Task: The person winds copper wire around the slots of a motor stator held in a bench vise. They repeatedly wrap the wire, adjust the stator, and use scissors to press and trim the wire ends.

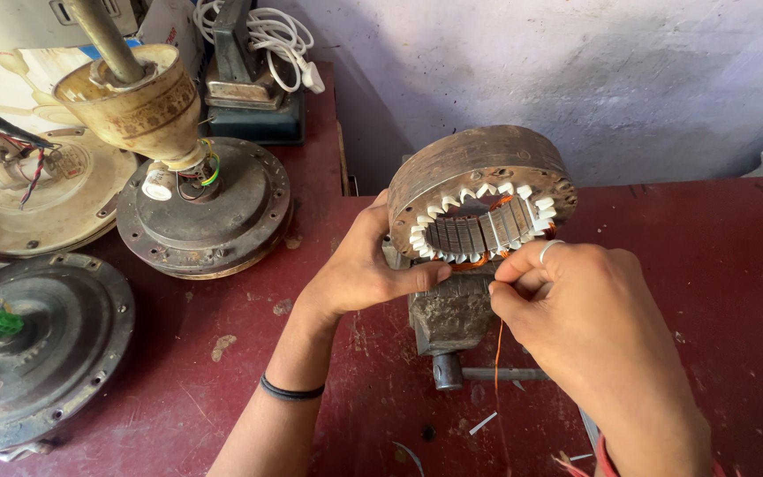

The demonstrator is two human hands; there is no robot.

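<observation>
On a red desk, the left hand clasps a ring-shaped motor stator atop a small vise, while the right hand pinches thin copper wire at its slots; a hard tug would likely snap or kink it.

Left foreground: a dark round fan motor housing with green and blue wiring. Centre left: a second dark motor housing beneath a cream canopy cup on a rod. Far left: a cream motor cover. Rear: coiled white cable. All rest on the red desk.
</observation>
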